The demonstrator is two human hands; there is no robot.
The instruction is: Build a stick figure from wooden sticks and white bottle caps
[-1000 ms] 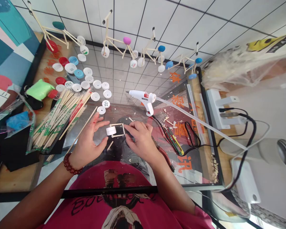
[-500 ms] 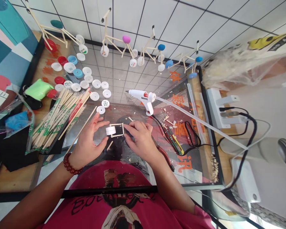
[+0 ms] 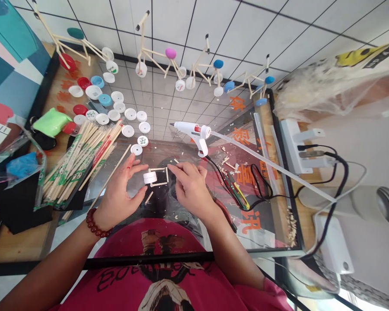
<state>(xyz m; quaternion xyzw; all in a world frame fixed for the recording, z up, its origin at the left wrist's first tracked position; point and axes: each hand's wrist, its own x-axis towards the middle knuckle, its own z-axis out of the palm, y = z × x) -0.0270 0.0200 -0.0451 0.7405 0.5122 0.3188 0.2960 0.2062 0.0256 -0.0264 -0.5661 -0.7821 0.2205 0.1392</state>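
A small rectangular frame of wooden sticks (image 3: 167, 176) lies on the glass tabletop in front of me, with two white bottle caps (image 3: 149, 177) set face to face at its left end. My left hand (image 3: 118, 188) rests to the left, thumb and fingers spread around the caps without closing on them. On the other side is my right hand (image 3: 192, 185); its index fingertip touches or nearly touches the frame's upper right corner, and its thumb stands apart. A short stick piece (image 3: 149, 198) lies just below the frame.
Beyond my hands rests a white glue gun (image 3: 194, 131) with a long glue stick. To the left are bundled chopsticks (image 3: 81, 162) and loose caps (image 3: 117, 96). Pliers (image 3: 226, 214) and a yellow cutter (image 3: 241, 196) lie right. Finished stick models (image 3: 158, 60) line the back.
My right thumb has come away from the frame's lower right corner and drawn back, while its index finger stays at the upper corner. My left hand and the frame look almost unmoved.
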